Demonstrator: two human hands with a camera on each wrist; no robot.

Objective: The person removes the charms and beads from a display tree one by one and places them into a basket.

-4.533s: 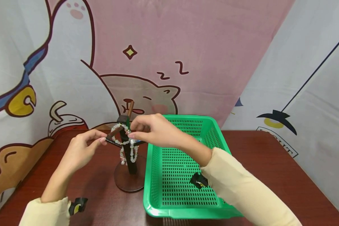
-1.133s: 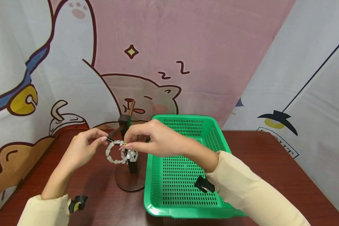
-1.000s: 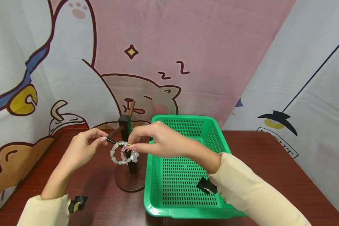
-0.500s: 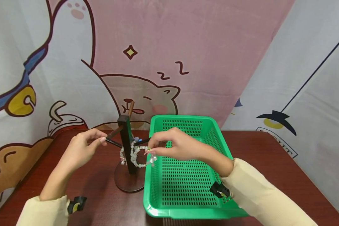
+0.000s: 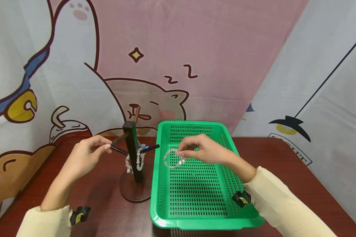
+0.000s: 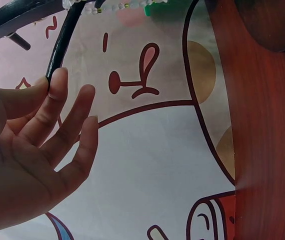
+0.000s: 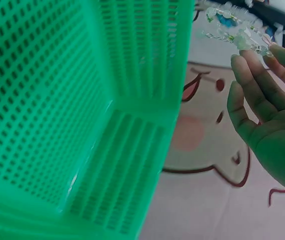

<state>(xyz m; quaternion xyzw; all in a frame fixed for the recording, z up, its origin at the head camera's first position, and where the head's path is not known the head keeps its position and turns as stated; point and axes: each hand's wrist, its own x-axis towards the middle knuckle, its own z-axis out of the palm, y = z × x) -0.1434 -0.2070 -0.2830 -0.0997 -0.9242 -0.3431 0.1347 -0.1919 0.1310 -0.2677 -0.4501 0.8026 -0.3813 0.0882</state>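
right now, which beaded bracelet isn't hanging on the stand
The bracelet pinched in the right hand, seen against the green basket in the head view; the other visible bracelets hang on the stand.

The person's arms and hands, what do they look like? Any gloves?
No gloves! The left hand and right hand are bare. The left sleeve and right sleeve are both plain cream, ending partway down the forearm. By each cuff sits a small black gadget with a yellow patch.
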